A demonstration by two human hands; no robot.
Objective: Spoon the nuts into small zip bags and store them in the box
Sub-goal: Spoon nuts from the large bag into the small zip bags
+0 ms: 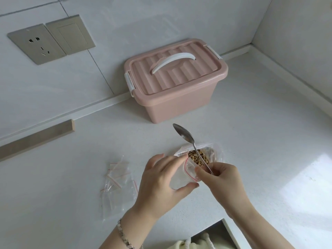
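— Where's the small zip bag (186, 174)?
— In front of the box (176, 85), held just above the tabletop (251, 141). It's clear, with a red strip at its mouth. The left hand (161, 178) has its grip closed on it, thumb beneath and fingertips at the top edge.
— And the right hand (219, 177)?
— Its grip is curled round the handle of the spoon (185, 136), thumb touching the small bag's mouth. The spoon's bowl is empty and points toward the box.
— The nuts (196, 157)?
— Brown bits in a larger bag (213, 151), open, lying between the box and the hands. The spoon handle crosses over it.
— What else?
— A pile of empty bags (116, 178) lies front-left of the box. The box is pink, lid on, white handle, against the wall. Left of it on the wall are a socket (36, 44) and a blank plate (70, 34). A metal bracelet (124, 234) is on the left wrist.
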